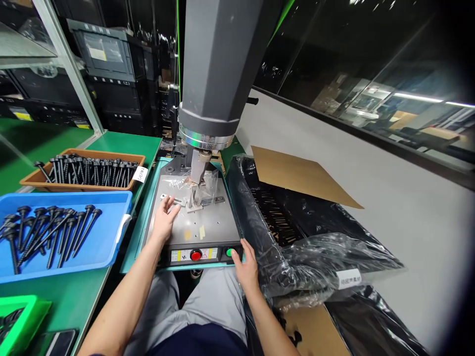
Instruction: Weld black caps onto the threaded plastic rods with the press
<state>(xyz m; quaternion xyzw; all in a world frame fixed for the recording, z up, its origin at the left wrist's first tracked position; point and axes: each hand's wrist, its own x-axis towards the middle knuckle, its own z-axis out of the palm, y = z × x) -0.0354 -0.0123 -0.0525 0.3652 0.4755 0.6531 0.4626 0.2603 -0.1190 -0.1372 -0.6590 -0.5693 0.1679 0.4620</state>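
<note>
My left hand (164, 221) is over the left part of the grey machine bed (222, 225), its thumb and fingers apart. Its fingertips are close to a slotted metal bar (174, 200); whether they touch it I cannot tell. My right hand (248, 264) rests at the front right corner of the machine, thumb at the green button (230, 252) and fingers stretched along the side edge. A red button (195, 255) is on the same front panel. Above the bed, the machine's metal horn (198, 168) points down at a small fixture (195, 205) behind a clear plastic guard (211, 185).
On the green bench to the left, an orange tray (44, 185) and a blue tray (107, 252) hold several black screw-like parts. A green bin (39, 311) and a phone (61, 342) are nearer. To the right is a plastic-lined box (252, 217) with a cardboard sheet (300, 173).
</note>
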